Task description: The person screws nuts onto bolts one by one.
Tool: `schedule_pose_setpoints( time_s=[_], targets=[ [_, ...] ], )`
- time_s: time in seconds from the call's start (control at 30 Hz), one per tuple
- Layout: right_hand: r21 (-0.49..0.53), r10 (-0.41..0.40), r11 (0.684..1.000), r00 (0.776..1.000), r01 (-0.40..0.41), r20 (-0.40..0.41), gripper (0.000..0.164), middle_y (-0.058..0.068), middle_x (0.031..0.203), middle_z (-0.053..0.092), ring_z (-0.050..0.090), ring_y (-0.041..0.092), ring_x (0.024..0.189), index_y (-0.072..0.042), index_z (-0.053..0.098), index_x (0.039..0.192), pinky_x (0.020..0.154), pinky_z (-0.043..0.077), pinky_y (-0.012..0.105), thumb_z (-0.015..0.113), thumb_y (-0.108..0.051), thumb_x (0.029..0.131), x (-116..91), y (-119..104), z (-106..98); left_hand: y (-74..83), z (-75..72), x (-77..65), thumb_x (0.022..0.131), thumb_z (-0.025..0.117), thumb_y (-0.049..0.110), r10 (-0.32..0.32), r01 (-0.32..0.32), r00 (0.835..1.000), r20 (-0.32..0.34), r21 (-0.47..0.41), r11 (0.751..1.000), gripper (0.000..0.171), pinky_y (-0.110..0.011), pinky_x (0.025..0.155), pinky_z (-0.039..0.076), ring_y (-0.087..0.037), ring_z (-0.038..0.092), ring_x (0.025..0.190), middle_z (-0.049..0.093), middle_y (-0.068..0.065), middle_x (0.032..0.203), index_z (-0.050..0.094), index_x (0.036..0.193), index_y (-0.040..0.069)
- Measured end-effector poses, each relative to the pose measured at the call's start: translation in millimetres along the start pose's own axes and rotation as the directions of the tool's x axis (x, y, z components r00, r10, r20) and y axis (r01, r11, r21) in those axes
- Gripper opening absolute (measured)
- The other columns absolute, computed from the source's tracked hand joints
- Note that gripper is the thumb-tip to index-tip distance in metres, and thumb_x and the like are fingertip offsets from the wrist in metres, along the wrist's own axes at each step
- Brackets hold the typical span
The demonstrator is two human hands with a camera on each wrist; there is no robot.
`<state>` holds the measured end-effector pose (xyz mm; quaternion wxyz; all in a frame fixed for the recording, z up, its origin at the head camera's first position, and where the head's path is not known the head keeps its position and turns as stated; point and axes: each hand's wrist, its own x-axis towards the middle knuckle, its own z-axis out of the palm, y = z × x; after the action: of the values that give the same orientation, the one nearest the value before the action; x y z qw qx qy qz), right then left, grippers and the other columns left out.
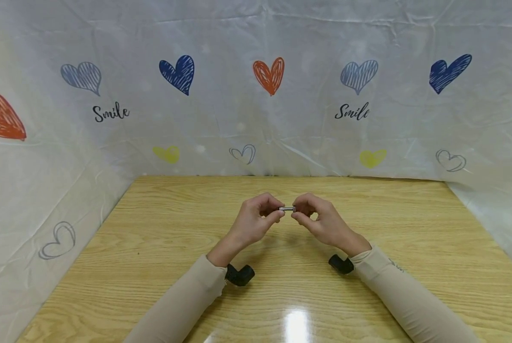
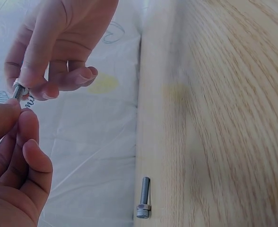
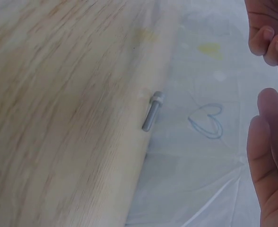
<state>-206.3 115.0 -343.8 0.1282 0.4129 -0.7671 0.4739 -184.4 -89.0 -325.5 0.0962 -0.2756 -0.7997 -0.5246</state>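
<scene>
Pinching one end each, the left hand and the right hand hold a thin silver metal bolt in the air between them. It lies nearly flat, side to side, above the pale yellow wooden counter. By the right hand's fingertips sits a small shiny metal ring (nut or bolt head, I can't tell which). To do this well, I think the left hand should keep its end very steady while the right hand works gently with just thumb and fingertip. The bolt should be straight between them; if it tips, the ring could catch. A soft pinch seems best, but not too soft, since tiny metal may slip. A second gray metal bolt lies on the counter, lower than both hands.
</scene>
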Motion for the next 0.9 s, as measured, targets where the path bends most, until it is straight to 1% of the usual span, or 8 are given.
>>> schedule_pose_setpoints(
  time_s=[0.2, 0.4, 0.53, 0.6, 0.7, 0.73, 0.83, 0.9],
  targets=[
    [-0.016, -0.004, 1.0, 1.0, 0.004, 0.007, 0.008, 0.006, 0.08, 0.059, 0.056, 0.017, 0.065, -0.002, 0.062, 0.095, 0.06, 0.047, 0.031, 0.061, 0.004, 0.091, -1.1, 0.2, -0.8, 0.6, -0.2, 0.0, 0.089, 0.064, -0.005, 0.008, -0.008, 1.0, 0.009, -0.011, 1.0, 0.007, -0.023, 0.053, 0.042, -0.023, 0.06, 0.063, 0.065, -0.014, 0.077, 0.064, 0.096, -0.006],
    [-0.016, -0.005, 1.0, 1.0, 0.005, 0.014, 0.012, 0.007, 0.077, 0.058, 0.056, 0.018, 0.062, -0.005, 0.063, 0.091, 0.056, 0.047, 0.035, 0.058, 0.006, 0.092, -1.7, 3.8, -0.2, 0.4, 0.8, -0.4, 0.088, 0.064, -0.006, 0.017, -0.016, 1.0, 0.016, -0.023, 1.0, 0.007, -0.029, 0.056, 0.047, -0.024, 0.06, 0.065, 0.065, -0.016, 0.079, 0.063, 0.095, -0.007],
    [-0.012, 0.052, 0.999, 0.998, -0.052, 0.022, 0.009, 0.003, 0.081, 0.061, 0.059, 0.019, 0.067, -0.005, 0.062, 0.1, 0.06, 0.049, 0.034, 0.059, 0.001, 0.093, -4.8, 18.5, 3.1, -0.4, 1.2, -0.8, 0.088, 0.064, -0.005, 0.015, -0.015, 1.0, 0.018, -0.015, 1.0, 0.007, -0.032, 0.057, 0.048, -0.024, 0.06, 0.064, 0.065, -0.013, 0.078, 0.063, 0.095, -0.007],
    [-0.004, 0.077, 0.997, 0.997, -0.077, 0.029, 0.016, 0.001, 0.088, 0.061, 0.061, 0.017, 0.07, -0.006, 0.059, 0.108, 0.062, 0.05, 0.033, 0.062, -0.005, 0.093, -6.6, 27.0, 4.7, -0.3, 1.2, -0.9, 0.088, 0.064, -0.005, 0.015, -0.015, 1.0, 0.018, -0.015, 1.0, 0.007, -0.032, 0.057, 0.048, -0.023, 0.059, 0.064, 0.064, -0.014, 0.078, 0.063, 0.095, -0.007],
    [0.006, 0.075, 0.997, 0.997, -0.075, 0.025, 0.031, -0.002, 0.094, 0.059, 0.061, 0.011, 0.074, -0.009, 0.055, 0.117, 0.062, 0.05, 0.03, 0.069, -0.01, 0.089, -8.1, 35.3, 6.5, -16.5, 3.4, 0.4, 0.089, 0.065, 0.001, 0.016, -0.016, 1.0, 0.015, -0.021, 1.0, 0.008, -0.028, 0.056, 0.047, -0.022, 0.06, 0.065, 0.065, -0.014, 0.08, 0.064, 0.097, -0.003],
    [0.011, 0.068, 0.998, 0.997, -0.068, 0.024, 0.033, -0.001, 0.095, 0.059, 0.061, 0.011, 0.073, -0.01, 0.053, 0.118, 0.062, 0.05, 0.03, 0.069, -0.01, 0.089, -8.2, 35.5, 6.9, -22.0, 4.2, 1.0, 0.09, 0.065, 0.003, 0.015, -0.014, 1.0, 0.013, -0.021, 1.0, 0.008, -0.027, 0.056, 0.047, -0.021, 0.06, 0.065, 0.065, -0.014, 0.08, 0.065, 0.097, -0.001],
    [0.019, 0.035, 0.999, 0.999, -0.035, 0.01, 0.03, 0.004, 0.093, 0.06, 0.061, 0.012, 0.071, -0.007, 0.052, 0.115, 0.062, 0.051, 0.031, 0.066, -0.002, 0.089, -7.1, 30.3, 7.5, -38.3, 6.1, 2.8, 0.09, 0.067, 0.008, 0.019, -0.018, 1.0, 0.008, -0.018, 1.0, 0.008, -0.026, 0.054, 0.046, -0.016, 0.06, 0.064, 0.066, -0.011, 0.08, 0.066, 0.097, 0.005],
    [0.019, 0.011, 1.0, 1.0, -0.011, 0.005, 0.025, 0.007, 0.089, 0.061, 0.06, 0.013, 0.068, -0.002, 0.052, 0.111, 0.063, 0.051, 0.031, 0.063, 0.004, 0.089, -5.6, 21.9, 6.8, -38.4, 5.8, 3.1, 0.09, 0.067, 0.007, 0.023, -0.023, 1.0, 0.007, -0.011, 1.0, 0.007, -0.026, 0.054, 0.046, -0.014, 0.059, 0.063, 0.066, -0.007, 0.079, 0.066, 0.096, 0.005]
  ],
)
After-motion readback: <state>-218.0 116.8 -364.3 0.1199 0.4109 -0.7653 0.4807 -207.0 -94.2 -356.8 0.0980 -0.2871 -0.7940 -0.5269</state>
